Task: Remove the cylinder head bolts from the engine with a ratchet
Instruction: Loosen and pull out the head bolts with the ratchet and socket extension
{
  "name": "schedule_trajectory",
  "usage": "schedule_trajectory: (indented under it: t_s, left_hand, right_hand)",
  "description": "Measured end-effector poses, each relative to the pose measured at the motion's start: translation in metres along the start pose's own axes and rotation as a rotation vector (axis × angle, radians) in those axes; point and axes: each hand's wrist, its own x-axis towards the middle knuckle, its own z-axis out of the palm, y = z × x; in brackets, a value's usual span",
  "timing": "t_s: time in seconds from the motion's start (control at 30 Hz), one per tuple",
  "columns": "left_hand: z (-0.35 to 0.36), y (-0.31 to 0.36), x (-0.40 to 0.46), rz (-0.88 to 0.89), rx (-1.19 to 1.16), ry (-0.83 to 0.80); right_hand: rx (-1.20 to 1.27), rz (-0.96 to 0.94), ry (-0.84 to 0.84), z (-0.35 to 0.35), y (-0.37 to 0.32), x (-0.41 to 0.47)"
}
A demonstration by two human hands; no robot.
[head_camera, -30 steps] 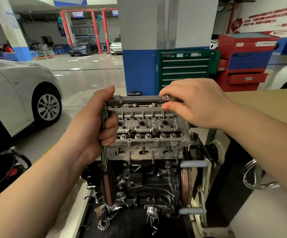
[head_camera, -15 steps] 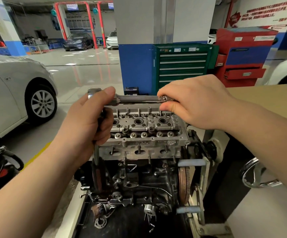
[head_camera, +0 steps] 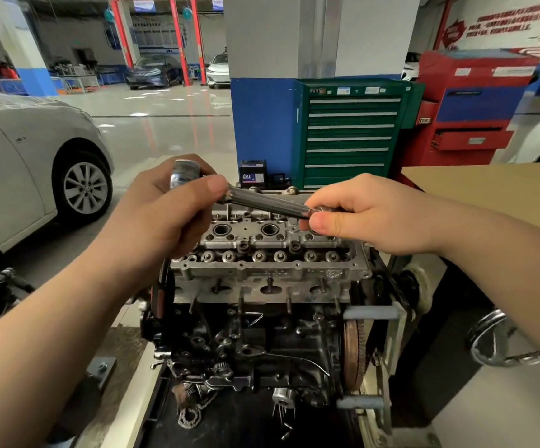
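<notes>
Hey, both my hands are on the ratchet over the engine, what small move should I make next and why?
Probably swing the handle another stroke. Your left hand grips the ratchet handle end, and your right hand pinches its head over the cylinder head, seemingly steadying it on a bolt hidden under the fingers.

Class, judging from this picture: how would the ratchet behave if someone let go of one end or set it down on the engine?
The ratchet looks like solid polished steel, so probably stiff and heavy for its size. Its shiny round handle is likely slippery and apt to roll off the uneven cylinder head.
</notes>
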Motion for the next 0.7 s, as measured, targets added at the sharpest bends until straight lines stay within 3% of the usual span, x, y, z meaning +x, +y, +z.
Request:
schedule_trajectory:
  t_s: [0.1, 0.23, 0.7]
  left_hand:
    - [0.001, 0.0, -0.004, 0.015, -0.015, 0.027]
    - [0.003, 0.001, -0.009, 0.016, -0.098, 0.064]
    - [0.01, 0.011, -0.023, -0.001, -0.066, 0.045]
  right_hand:
    - [0.021, -0.015, 0.021, 0.003, -0.003, 0.001]
    - [-0.13, 0.001, 0.183, 0.003, -0.007, 0.001]
    - [-0.351, -0.074, 0.22, 0.005, -0.031, -0.009]
